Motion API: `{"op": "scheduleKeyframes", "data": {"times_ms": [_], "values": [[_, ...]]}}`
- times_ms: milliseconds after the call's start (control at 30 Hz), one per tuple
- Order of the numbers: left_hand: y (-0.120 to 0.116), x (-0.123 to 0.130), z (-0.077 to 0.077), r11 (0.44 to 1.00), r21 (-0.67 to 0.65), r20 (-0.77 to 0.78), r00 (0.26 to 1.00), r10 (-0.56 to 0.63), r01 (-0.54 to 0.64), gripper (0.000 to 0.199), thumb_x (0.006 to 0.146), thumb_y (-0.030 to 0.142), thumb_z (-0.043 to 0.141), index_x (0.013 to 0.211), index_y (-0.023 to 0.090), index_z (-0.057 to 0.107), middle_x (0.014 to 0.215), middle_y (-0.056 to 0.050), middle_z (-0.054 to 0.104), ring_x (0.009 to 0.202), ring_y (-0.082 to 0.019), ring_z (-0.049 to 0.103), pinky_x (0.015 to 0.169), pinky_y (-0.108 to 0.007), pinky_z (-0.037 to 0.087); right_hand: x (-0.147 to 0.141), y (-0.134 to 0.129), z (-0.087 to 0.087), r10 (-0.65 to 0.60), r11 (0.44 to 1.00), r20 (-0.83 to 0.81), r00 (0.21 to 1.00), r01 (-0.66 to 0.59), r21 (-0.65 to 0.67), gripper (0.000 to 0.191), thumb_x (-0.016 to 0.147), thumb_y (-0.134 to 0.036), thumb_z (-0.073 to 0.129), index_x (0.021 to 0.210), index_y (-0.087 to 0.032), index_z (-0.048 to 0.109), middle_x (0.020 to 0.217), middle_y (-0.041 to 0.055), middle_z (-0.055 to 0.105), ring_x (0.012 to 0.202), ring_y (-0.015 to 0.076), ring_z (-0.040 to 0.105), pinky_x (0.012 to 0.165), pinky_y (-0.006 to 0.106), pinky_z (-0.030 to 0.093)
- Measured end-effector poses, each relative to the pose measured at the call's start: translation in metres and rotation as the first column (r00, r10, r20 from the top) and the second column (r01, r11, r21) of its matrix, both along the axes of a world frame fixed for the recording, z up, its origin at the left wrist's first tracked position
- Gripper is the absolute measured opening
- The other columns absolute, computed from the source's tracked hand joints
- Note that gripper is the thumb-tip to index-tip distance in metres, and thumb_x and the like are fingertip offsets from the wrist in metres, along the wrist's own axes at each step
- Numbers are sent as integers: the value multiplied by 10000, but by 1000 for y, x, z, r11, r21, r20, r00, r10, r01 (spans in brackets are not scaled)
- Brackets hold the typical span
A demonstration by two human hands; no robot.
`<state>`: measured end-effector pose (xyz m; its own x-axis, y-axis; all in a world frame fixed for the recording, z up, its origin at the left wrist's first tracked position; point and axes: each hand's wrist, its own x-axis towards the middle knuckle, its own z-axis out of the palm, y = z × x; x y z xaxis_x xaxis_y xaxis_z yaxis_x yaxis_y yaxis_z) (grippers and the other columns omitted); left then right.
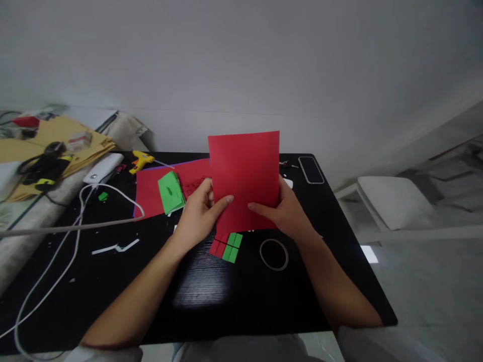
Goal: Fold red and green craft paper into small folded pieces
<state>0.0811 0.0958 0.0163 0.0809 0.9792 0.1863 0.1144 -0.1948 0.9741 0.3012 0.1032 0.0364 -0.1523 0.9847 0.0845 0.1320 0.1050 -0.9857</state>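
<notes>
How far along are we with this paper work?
Done, apparently: small red pieces and small green pieces lie side by side; more green paper is stacked. In hand: the left hand and right hand grip a red sheet. Left, probably: working that sheet, which looks whole. The flat red paper is partly covered, so unclear.

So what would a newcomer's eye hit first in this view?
The large red sheet, held upright between the left hand and right hand at the center. Next, the bright green paper stack left of it, then the yellow glue gun near the table's far edge, both vivid against the black tabletop.
</notes>
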Motion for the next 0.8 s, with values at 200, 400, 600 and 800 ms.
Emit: {"op": "scheduleKeyframes", "data": {"times_ms": [200,400,600,800], "values": [[-2,3,3,998,-59,18,1000,-9,10,293,911,418,767,1068,234,602,891,-20,722,770,-191,700,659,-316,591,-2,1,-2,-74,986,138,988,52,157,643,769,-370,896,1337,-286,608,1324,98,716,1183,350,697,1010,595,591],[-3,2,9,967,-216,76,989,-124,138,425,815,368,846,1107,242,564,938,-22,747,779,-218,752,575,-318,640,0,3,2,-140,980,66,988,129,153,552,759,-395,902,1232,-270,648,1232,89,742,1110,333,719,963,560,615],[-2,2,4,970,-219,117,990,-78,102,361,853,340,810,1067,243,536,885,17,732,726,-175,740,542,-290,668,5,3,2,35,999,-120,992,-33,15,612,771,-361,900,1307,-326,608,1305,47,728,1193,317,710,1037,546,613],[-5,4,7,979,-174,131,987,-88,110,361,870,343,801,1065,238,515,969,3,751,738,-163,740,565,-292,685,7,6,-6,84,996,-96,992,-84,0,670,848,-317,820,1450,-338,528,1415,62,671,1283,323,662,1086,570,584]]}}
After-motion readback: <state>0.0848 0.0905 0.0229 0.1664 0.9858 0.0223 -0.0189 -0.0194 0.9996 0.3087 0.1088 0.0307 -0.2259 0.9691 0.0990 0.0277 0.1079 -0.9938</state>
